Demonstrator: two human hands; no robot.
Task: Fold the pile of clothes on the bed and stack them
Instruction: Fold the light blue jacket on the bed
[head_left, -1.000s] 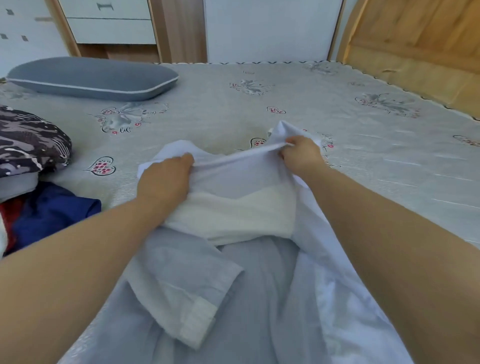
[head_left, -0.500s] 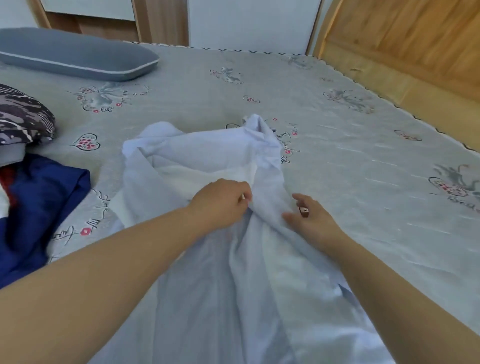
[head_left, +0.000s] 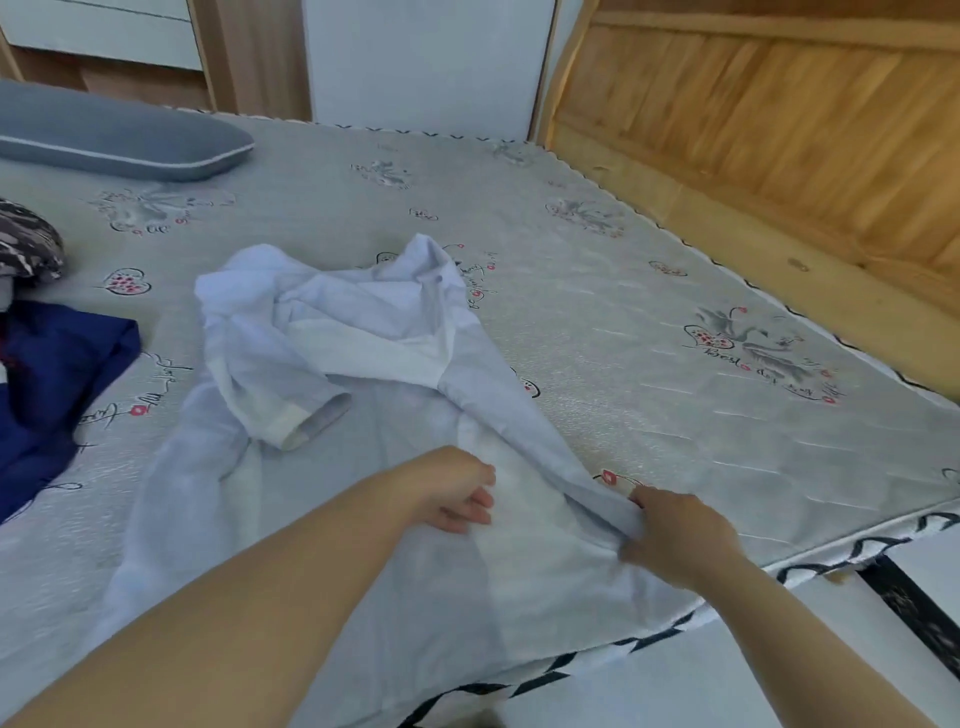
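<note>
- The pale shirt (head_left: 363, 374) lay unfolded near the bed's (head_left: 649, 322) front edge.
- Right hand (head_left: 675, 540) pinched its side edge; left hand (head_left: 447, 488), fingers loosely curled, rested on the fabric.
- The blue garment (head_left: 57, 374) at the left edge was unfolded; no stack was visible.

The shirt (head_left: 363, 332) at the centre of the frame is thin, matt, pale cloth, creased, with a whiter lining showing. The mattress (head_left: 649, 312) under it is quilted fabric with a faint sheen and a printed pattern. At upper right, the headboard (head_left: 779, 130) is bare, grained wood. The pillow (head_left: 119, 137) at upper left is smooth grey cloth.
</note>
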